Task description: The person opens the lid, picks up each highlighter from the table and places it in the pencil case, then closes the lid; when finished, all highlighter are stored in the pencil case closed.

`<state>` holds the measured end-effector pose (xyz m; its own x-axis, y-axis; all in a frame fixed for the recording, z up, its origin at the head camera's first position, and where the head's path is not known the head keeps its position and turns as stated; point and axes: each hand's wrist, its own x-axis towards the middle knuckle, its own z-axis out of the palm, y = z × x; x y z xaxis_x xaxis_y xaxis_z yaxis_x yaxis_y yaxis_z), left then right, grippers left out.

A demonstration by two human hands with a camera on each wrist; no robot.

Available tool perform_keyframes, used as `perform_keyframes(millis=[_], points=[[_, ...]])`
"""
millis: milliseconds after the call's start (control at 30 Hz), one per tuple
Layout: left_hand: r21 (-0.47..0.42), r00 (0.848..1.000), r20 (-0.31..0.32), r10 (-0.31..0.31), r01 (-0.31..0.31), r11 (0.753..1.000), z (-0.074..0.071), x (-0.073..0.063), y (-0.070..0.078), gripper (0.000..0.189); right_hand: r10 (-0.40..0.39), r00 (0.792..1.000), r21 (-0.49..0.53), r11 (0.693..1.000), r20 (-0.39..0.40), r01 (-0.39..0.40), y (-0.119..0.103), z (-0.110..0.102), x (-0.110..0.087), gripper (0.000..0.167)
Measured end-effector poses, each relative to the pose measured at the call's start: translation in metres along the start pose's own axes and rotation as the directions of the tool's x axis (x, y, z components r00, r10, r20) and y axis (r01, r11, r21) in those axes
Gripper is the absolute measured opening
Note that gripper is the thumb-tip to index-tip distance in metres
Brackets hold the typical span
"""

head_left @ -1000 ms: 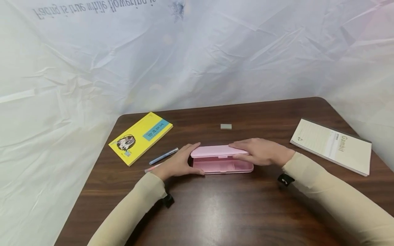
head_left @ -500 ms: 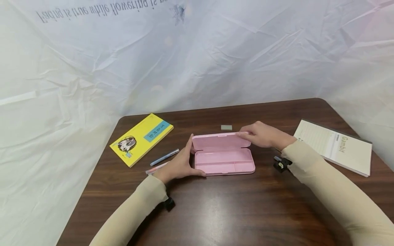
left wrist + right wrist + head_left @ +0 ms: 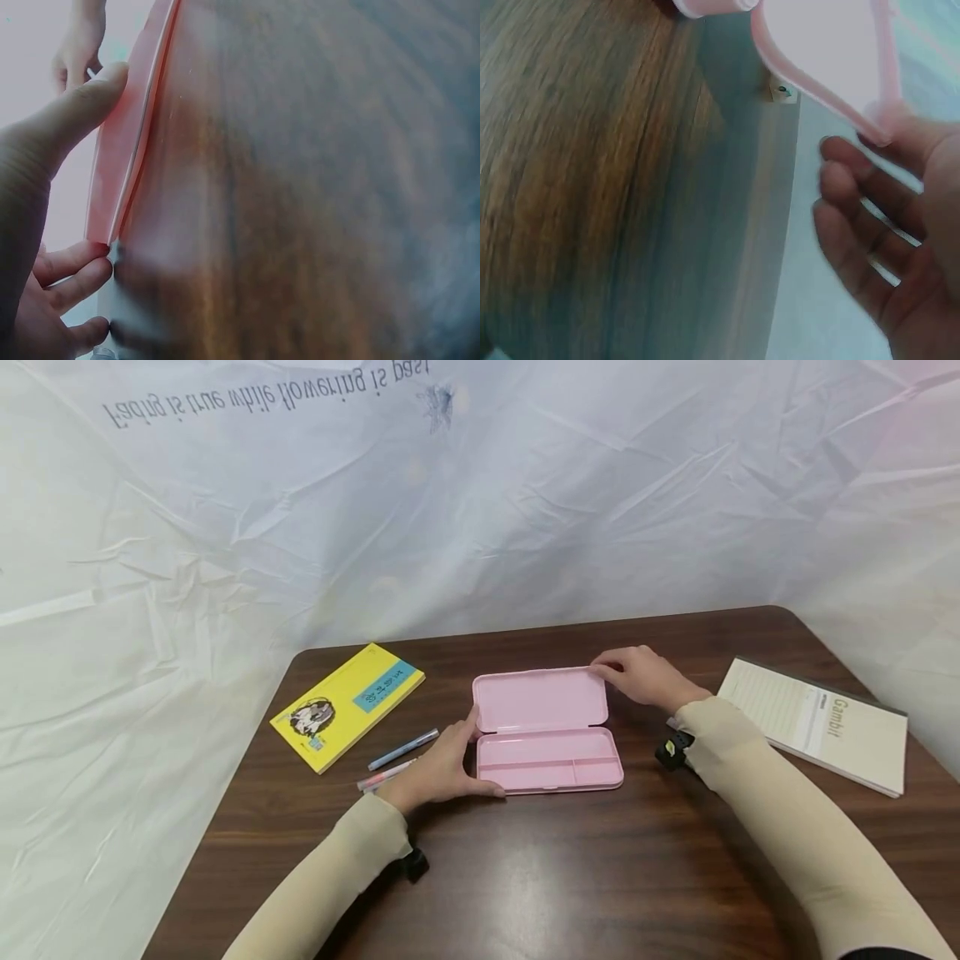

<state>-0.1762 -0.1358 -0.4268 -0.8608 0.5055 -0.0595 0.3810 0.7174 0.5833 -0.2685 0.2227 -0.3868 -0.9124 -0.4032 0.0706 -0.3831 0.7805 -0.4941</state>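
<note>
I have the left hand (image 3: 442, 767) spread wide, fingers touching the left end of the pink case (image 3: 536, 750) on the tabletop (image 3: 555, 868); the right hand (image 3: 647, 678) pinches the raised lid's (image 3: 540, 700) far right corner, spare fingers loosely curled.

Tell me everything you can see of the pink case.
The case is smooth, pink and plastic-looking. Its base lies on the table, dividers forming three empty compartments; the hinged lid is open on the far side, held at its far right corner by the right hand. The left hand touches the case's left end.
</note>
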Motion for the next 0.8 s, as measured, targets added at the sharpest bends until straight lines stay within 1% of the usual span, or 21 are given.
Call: perform_keyframes(millis=[67,133,367,500,633,800], points=[[0.041,1.0,0.015,-0.025,0.024,0.999,0.0,-0.001,0.001,0.135,0.022,0.999,-0.022,1.0,0.028,-0.021,0.0,0.003,0.002,0.031],[0.076,0.999,0.028,-0.044,0.042,0.996,-0.001,-0.002,0.001,0.133,0.039,0.998,-0.036,0.999,0.04,-0.037,-0.001,0.005,0.004,0.032],[0.15,0.998,0.034,-0.06,0.055,0.987,-0.002,-0.004,0.004,0.126,0.067,0.996,-0.062,0.996,0.063,-0.063,0.003,0.014,0.006,0.036],[0.218,0.997,0.033,-0.063,0.054,0.974,-0.003,-0.004,0.005,0.123,0.066,0.995,-0.086,0.995,0.075,-0.059,0.006,0.017,0.007,0.037],[0.234,0.998,0.037,-0.053,0.043,0.971,-0.003,-0.005,0.005,0.121,0.062,0.994,-0.105,0.993,0.092,-0.052,0.007,0.02,0.007,0.038],[0.238,0.998,0.059,-0.037,0.022,0.971,-0.002,-0.003,0.003,0.12,0.042,0.995,-0.113,0.993,0.095,-0.032,0.009,0.02,0.006,0.035]])
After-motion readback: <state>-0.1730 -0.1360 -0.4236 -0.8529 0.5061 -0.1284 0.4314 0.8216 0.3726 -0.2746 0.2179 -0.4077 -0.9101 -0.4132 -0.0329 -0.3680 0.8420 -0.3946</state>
